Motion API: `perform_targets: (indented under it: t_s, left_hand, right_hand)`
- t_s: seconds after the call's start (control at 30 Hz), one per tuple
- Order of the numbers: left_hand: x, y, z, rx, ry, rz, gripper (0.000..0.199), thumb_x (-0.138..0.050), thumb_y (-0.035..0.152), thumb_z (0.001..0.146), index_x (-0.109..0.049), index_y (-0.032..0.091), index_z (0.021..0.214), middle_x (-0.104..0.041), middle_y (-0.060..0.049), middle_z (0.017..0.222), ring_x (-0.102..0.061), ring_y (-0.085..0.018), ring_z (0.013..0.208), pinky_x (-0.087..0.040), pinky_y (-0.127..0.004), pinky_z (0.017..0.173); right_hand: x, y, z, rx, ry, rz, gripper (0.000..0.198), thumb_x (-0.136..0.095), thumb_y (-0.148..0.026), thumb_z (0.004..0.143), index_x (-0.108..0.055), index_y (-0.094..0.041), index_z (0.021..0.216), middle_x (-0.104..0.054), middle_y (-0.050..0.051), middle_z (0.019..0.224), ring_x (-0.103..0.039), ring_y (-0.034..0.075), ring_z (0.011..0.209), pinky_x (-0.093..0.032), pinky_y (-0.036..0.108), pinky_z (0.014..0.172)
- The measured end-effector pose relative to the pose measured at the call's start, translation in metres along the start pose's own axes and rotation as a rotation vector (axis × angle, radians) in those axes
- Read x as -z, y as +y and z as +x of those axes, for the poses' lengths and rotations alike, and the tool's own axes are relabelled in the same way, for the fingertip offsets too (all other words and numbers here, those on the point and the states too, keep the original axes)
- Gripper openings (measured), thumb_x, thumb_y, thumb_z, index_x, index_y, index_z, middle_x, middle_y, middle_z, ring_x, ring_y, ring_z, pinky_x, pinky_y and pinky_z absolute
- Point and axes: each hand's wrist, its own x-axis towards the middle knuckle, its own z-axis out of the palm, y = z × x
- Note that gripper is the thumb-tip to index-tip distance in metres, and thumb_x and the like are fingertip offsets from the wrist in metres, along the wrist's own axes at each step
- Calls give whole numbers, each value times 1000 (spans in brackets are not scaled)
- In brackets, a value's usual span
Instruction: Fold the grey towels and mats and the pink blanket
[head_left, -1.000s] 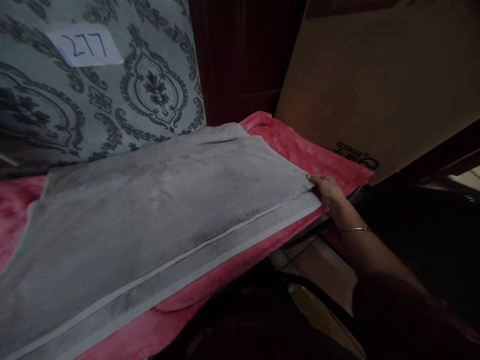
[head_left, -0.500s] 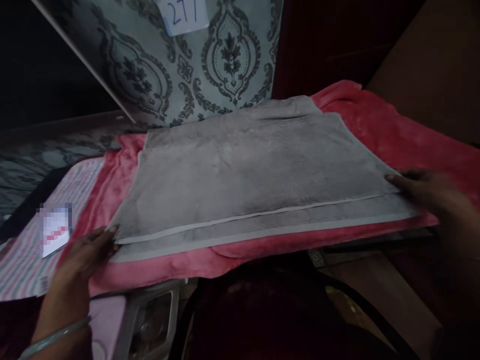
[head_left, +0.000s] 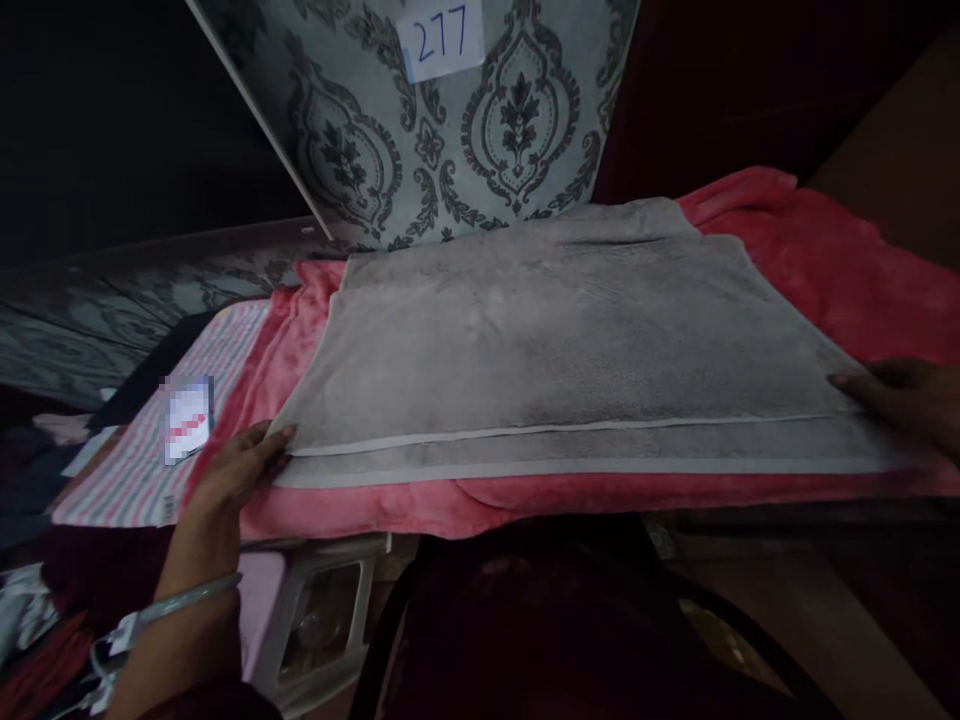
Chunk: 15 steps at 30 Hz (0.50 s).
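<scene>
A grey towel [head_left: 525, 340] with pale edging lies folded over on a pink-red plush blanket [head_left: 420, 508]. Its upper layer stops a little short of the lower layer's front edge. At the towel's near left corner, my left hand [head_left: 244, 462] pinches the top layer between thumb and fingers. My right hand [head_left: 911, 395] grips the near right corner, its thumb on top and its other fingers partly hidden and dim. Between the hands the cloth lies nearly flat, with slight wrinkles toward the back.
Left of the blanket is a striped cloth [head_left: 124, 490] with a blurred bright phone-like object [head_left: 187, 420] on it. A patterned wall panel [head_left: 517, 110] bearing a paper marked 277 [head_left: 442, 42] stands behind. Below are a pink box [head_left: 262, 600] and a pale frame [head_left: 330, 680].
The view has swung left, so everything sits further right in it. Both hands still hold the towel's near corners, and the fold looks nearly the same.
</scene>
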Motion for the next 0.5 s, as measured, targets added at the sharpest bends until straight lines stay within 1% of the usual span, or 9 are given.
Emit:
perform_targets:
  t_s: [0.07, 0.1, 0.17, 0.23, 0.27, 0.3, 0.33, 0.4, 0.5]
  left_hand:
    - [1, 1, 6, 35, -127, -5, 60, -84, 63, 47, -55, 20, 76, -48, 9, 55, -43, -9, 52, -38, -21, 49]
    - [2, 2, 9, 36, -134, 58, 53, -80, 61, 54, -54, 20, 75, -47, 9, 54, -44, -10, 52, -37, -22, 49]
    - [1, 7, 9, -66, 24, 287, 36, -72, 51, 66, -55, 20, 75, -52, 6, 60, -49, -13, 56, -40, -25, 53]
    - [-9, 15, 2, -324, 252, 470, 26, -67, 41, 72, -59, 19, 83, -60, -1, 76, -57, -19, 69, -49, -34, 65]
    - [-19, 19, -5, -500, 332, 514, 25, -67, 38, 74, -60, 19, 88, -63, -4, 86, -60, -22, 77, -51, -39, 74]
    - [-31, 23, -13, -686, 347, 525, 25, -65, 38, 78, -61, 18, 93, -64, -7, 93, -61, -25, 86, -52, -42, 82]
    - [-44, 27, -22, -852, 269, 522, 22, -61, 37, 83, -62, 19, 96, -65, -9, 98, -62, -26, 94, -51, -44, 88]
    - [-73, 32, -39, -1082, -29, 545, 20, -59, 35, 89, -64, 20, 101, -65, -10, 104, -61, -26, 103, -50, -42, 93]
    - [-104, 34, -52, -1171, -274, 581, 19, -61, 32, 92, -65, 20, 107, -65, -10, 109, -59, -26, 107, -50, -43, 94]
  right_hand:
    - [7, -11, -15, 31, 83, -29, 37, -56, -44, 85, -69, -15, 103, -70, 21, 98, -62, 33, 81, -44, 41, 65]
    - [8, -18, -26, 74, 172, -15, 36, -56, -44, 83, -69, -15, 102, -70, 20, 98, -63, 33, 82, -44, 41, 64]
    - [4, -40, -55, 268, 370, 105, 34, -58, -44, 81, -68, -18, 99, -71, 19, 98, -64, 32, 82, -45, 42, 65]
    - [-9, -74, -90, 576, 437, 334, 28, -55, -45, 83, -67, -21, 91, -70, 16, 94, -65, 28, 80, -49, 41, 68]
    - [-17, -95, -110, 794, 395, 406, 27, -54, -46, 86, -67, -22, 89, -70, 14, 96, -66, 28, 86, -51, 40, 72]
    - [-26, -117, -129, 998, 328, 451, 25, -54, -46, 89, -67, -24, 89, -70, 12, 98, -66, 27, 93, -53, 41, 78]
    - [-36, -139, -147, 1163, 267, 500, 23, -55, -44, 92, -67, -25, 90, -70, 10, 98, -66, 26, 95, -53, 41, 84]
    - [-56, -178, -177, 1360, 163, 537, 17, -55, -36, 95, -68, -25, 94, -69, 9, 103, -65, 24, 98, -53, 40, 86]
    - [-79, -215, -198, 1515, 44, 478, 11, -60, -27, 93, -68, -22, 98, -68, 9, 103, -62, 24, 97, -52, 40, 85]
